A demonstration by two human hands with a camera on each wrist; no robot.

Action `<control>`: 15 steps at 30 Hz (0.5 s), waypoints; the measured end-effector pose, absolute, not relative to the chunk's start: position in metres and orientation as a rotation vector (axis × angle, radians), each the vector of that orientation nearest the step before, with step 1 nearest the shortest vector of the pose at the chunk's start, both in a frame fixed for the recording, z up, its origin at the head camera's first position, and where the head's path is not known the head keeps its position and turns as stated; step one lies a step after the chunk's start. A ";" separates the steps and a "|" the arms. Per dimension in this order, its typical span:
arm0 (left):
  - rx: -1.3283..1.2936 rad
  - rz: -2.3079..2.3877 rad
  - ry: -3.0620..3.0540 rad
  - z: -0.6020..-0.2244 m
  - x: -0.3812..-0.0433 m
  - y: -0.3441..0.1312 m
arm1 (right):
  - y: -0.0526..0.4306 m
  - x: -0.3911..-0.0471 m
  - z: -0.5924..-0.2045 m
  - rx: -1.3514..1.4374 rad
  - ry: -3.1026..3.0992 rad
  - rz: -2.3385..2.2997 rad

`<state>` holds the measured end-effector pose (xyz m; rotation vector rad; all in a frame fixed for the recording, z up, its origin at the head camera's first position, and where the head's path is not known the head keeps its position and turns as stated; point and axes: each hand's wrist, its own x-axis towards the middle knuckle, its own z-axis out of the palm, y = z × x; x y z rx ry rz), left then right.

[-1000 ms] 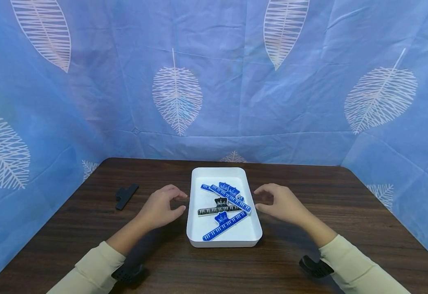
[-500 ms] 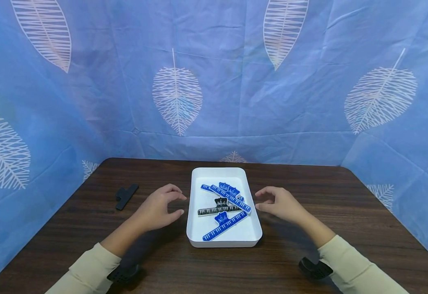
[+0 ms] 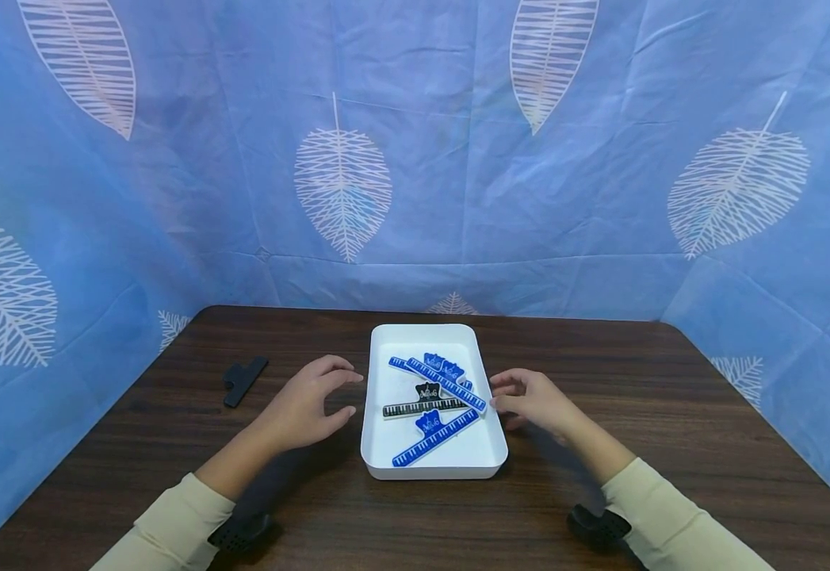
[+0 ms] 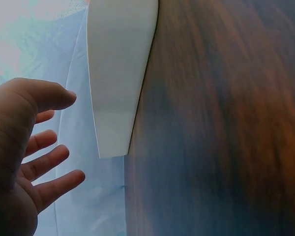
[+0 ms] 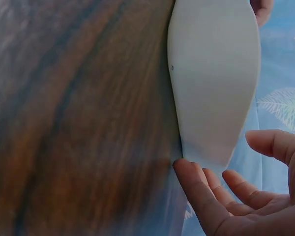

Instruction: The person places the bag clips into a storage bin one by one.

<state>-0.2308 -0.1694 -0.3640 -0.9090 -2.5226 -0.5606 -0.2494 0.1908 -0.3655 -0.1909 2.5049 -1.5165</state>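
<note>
A white rectangular tray [image 3: 434,474] stands between the two hands. In it lie three blue clips printed with piano keys: a front one [image 3: 434,440], and two crossing at the back, the upper one [image 3: 446,385] over the other [image 3: 396,363]. A black piano-key clip [image 3: 418,409] lies between them. My left hand [image 3: 304,408] hovers left of the tray, fingers relaxed and thumb apart, holding nothing. My right hand [image 3: 534,403] has its fingertips right at the tray's right side; the right wrist view shows loosely bent fingers overlapping the tray wall [image 5: 214,73].
A plain black clip [image 3: 246,381] lies on the dark wooden table [image 3: 422,527] to the left, beyond the left hand. A blue leaf-patterned cloth [image 3: 422,198] hangs behind and around the table. Black wrist devices sit under both cuffs.
My right hand has dipped slightly and come in to the tray's right side. The left hand drew back a little at first, then stayed nearly still. Tray and clips have not moved.
</note>
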 end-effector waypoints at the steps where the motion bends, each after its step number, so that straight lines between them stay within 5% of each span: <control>1: -0.903 -0.546 -2.522 -0.364 -0.231 -0.170 | 0.190 -0.250 -0.367 -0.178 2.481 -1.534; 15: -0.863 -0.415 -2.567 -0.363 -0.233 -0.178 | 0.191 -0.255 -0.369 -0.098 2.196 -1.692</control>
